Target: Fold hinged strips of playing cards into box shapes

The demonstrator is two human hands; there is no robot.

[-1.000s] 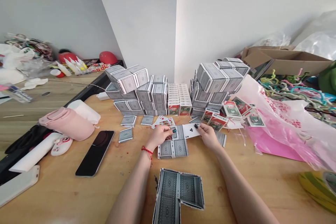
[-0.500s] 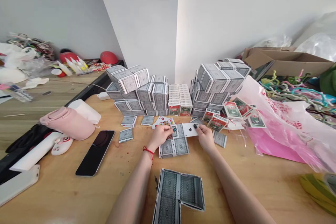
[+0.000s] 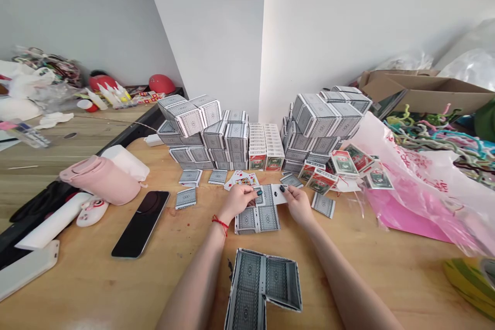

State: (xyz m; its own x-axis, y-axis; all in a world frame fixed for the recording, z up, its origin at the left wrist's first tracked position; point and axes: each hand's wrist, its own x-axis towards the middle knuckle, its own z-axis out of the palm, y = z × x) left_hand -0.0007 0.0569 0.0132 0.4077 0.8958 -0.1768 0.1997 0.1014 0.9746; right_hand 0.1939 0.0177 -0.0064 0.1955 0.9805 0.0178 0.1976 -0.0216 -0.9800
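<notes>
Between my hands lies a flat panel of joined playing cards, their grey patterned backs facing up. My left hand pinches the panel's upper left part with thumb and fingers. At its right edge, my right hand grips a white-faced playing card bearing a black club, and the card's inner end meets the panel. Nearer to me stands an L-shaped open frame made of cards. Face-up cards lie just behind my left hand, and a folded card rests right of my right hand.
Behind are stacked card blocks on the left and right, with boxed decks between. A phone and pink bottle lie left. Right are loose card boxes, a pink plastic bag and yellow tape.
My right hand has moved left, bringing the club card further in against the panel, so less of its face shows. My left hand keeps its hold on the panel.
</notes>
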